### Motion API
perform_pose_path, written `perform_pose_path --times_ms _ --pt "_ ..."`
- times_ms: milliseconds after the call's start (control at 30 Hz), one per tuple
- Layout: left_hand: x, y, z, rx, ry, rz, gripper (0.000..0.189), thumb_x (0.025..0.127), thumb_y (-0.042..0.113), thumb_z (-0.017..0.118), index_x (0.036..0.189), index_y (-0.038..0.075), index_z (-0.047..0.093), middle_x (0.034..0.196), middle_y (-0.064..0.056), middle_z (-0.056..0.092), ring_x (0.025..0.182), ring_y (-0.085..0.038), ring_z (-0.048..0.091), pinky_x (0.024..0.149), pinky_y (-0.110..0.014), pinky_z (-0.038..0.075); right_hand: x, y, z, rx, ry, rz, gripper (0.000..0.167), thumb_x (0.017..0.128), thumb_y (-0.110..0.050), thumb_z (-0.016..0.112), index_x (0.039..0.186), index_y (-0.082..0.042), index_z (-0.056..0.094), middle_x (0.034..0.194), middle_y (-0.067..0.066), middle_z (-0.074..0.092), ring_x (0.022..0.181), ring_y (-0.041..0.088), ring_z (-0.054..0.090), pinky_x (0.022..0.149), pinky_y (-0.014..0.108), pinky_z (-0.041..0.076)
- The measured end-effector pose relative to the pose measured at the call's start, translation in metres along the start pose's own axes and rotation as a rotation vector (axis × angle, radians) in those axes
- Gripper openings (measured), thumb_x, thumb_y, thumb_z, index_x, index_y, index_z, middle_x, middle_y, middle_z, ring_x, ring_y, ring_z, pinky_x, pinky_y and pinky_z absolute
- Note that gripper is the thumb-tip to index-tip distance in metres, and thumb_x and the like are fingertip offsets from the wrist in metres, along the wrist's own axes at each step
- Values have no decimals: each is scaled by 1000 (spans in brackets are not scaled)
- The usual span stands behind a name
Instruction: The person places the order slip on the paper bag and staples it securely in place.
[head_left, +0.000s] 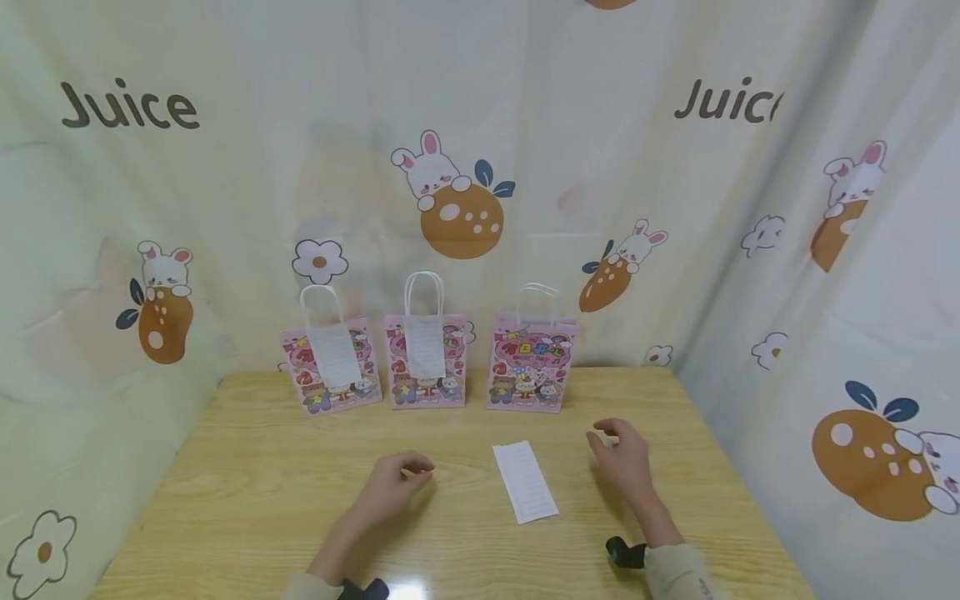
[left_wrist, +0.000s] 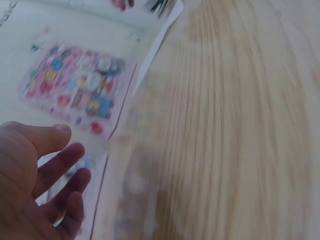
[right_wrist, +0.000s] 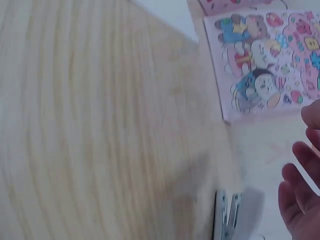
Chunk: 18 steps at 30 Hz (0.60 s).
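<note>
A printed white paper slip point(head_left: 525, 483) lies on the wooden table between the two hands. My left hand point(head_left: 396, 483) hovers to the left of the slip, fingers loosely bent and holding nothing. To its right, my right hand point(head_left: 624, 460) is also empty, thumb and fingers apart. Three pink cartoon gift bags stand in a row behind. White slips hang on the fronts of the left bag point(head_left: 300, 354) and the middle bag point(head_left: 453, 350); the right bag point(head_left: 531, 362) shows its whole printed front. The left wrist view is blurred.
A slim metallic object with two narrow arms point(right_wrist: 225, 215) shows at the bottom of the right wrist view. Behind the bags and at both sides hangs a printed curtain point(head_left: 600, 150). The wooden table point(head_left: 247, 500) reaches back to it.
</note>
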<state>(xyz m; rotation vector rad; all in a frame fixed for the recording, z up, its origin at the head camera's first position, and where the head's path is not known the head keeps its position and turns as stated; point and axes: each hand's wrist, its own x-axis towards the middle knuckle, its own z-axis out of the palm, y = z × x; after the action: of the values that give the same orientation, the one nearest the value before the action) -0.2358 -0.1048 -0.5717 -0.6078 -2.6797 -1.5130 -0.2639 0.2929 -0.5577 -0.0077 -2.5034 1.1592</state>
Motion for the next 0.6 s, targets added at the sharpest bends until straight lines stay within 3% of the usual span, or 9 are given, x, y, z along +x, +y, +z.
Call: perform_pose_path --times_ms 200,467,600 --pt "25 15 35 3 -44 -8 13 93 15 67 102 7 71 96 6 68 89 -14 62 79 -33 51 1 -10 12 68 -83 66 14 92 -15 68 100 -3 67 96 10 68 90 24 63 72 32 51" --pt "53 28 69 25 -43 -3 12 92 15 68 101 8 71 95 4 69 86 -13 64 77 -33 53 -3 -21 29 114 -146 109 10 92 -12 68 97 -3 68 89 6 67 82 18 60 73 29 49" --pt "65 26 84 62 -35 -9 12 90 16 69 100 10 71 94 3 68 85 -12 62 76 -33 52 -7 -22 33 154 -147 117 7 91 -9 68 94 -3 68 86 6 67 77 17 59 69 26 49"
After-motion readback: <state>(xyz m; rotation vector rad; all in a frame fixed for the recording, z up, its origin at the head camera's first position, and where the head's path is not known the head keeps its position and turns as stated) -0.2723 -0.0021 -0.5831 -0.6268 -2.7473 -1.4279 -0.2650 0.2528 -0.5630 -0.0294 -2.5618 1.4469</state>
